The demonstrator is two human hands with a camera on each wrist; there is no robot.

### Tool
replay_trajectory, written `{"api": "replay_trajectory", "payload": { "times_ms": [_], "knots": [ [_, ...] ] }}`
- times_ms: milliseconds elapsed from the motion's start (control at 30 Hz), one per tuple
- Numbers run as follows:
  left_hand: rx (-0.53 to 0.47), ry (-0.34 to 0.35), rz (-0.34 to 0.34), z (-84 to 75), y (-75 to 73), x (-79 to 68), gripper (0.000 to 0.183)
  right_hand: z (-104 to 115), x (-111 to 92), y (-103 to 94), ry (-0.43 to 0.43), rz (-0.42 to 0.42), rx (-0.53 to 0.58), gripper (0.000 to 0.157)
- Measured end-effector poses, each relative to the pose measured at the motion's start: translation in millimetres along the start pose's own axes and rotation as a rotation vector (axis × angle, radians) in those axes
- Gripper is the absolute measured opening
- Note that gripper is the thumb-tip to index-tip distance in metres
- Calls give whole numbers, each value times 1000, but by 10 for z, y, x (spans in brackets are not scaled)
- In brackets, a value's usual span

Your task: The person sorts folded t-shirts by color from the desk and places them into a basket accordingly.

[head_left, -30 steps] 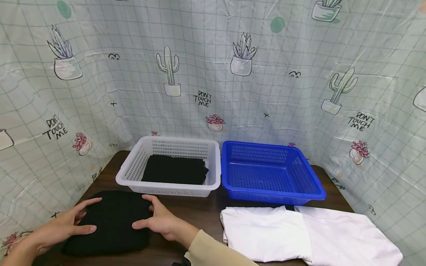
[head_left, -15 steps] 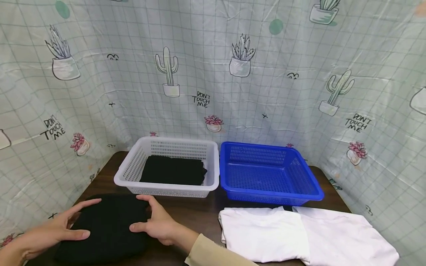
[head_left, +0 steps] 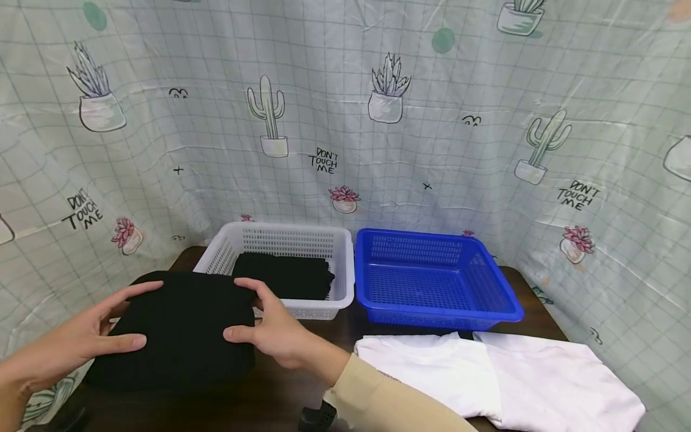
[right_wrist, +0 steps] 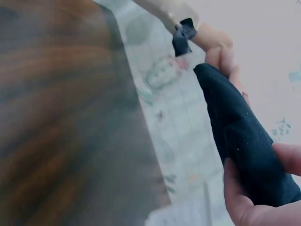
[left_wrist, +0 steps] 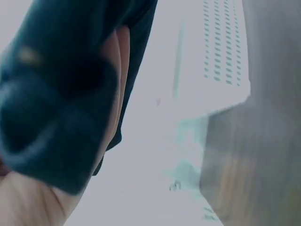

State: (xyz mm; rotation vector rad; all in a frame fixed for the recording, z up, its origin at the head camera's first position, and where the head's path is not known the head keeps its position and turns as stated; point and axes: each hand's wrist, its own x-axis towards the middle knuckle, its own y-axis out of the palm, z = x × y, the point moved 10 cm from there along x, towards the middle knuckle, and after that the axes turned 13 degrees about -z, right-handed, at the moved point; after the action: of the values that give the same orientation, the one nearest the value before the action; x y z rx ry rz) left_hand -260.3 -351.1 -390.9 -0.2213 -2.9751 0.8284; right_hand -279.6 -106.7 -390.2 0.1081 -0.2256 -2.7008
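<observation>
Both hands hold a folded black garment [head_left: 180, 330], lifted off the table in front of the white basket [head_left: 318, 307]. My left hand [head_left: 89, 339] grips its left side, thumb on top; my right hand [head_left: 281, 330] grips the opposite side the same way. In the right wrist view, the garment [right_wrist: 244, 136] shows edge-on as a thick layered fold clear of the table, pinched between thumb and fingers. The left wrist view has the dark cloth [left_wrist: 51, 127] close up, with fingers tucked between its layers. Another folded black garment [head_left: 283, 276] lies inside the white basket.
Right of the white basket stands a blue basket [head_left: 439, 317] with nothing in it. Two folded white garments [head_left: 426, 378] lie side by side at the front right of the dark wooden table [head_left: 286, 402]. A cactus-print curtain [head_left: 324, 108] hangs behind and at both sides.
The black garment first slid slightly toward the person and left, then rose with both hands. It now overlaps the white basket's front left corner in the head view.
</observation>
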Motion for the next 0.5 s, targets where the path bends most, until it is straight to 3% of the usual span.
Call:
{"api": "replay_trajectory", "payload": {
  "times_ms": [133, 333, 500],
  "knots": [
    [12, 56, -64, -287, -3, 173, 84, 171, 83, -199, -15, -23, -38, 76],
    [-144, 92, -37, -616, 124, 490, 86, 404, 247, -547, -44, -89, -70, 78],
    [-175, 103, -36, -751, 265, 775, 87, 476, 402, -865, -60, -128, -116, 80]
  ]
}}
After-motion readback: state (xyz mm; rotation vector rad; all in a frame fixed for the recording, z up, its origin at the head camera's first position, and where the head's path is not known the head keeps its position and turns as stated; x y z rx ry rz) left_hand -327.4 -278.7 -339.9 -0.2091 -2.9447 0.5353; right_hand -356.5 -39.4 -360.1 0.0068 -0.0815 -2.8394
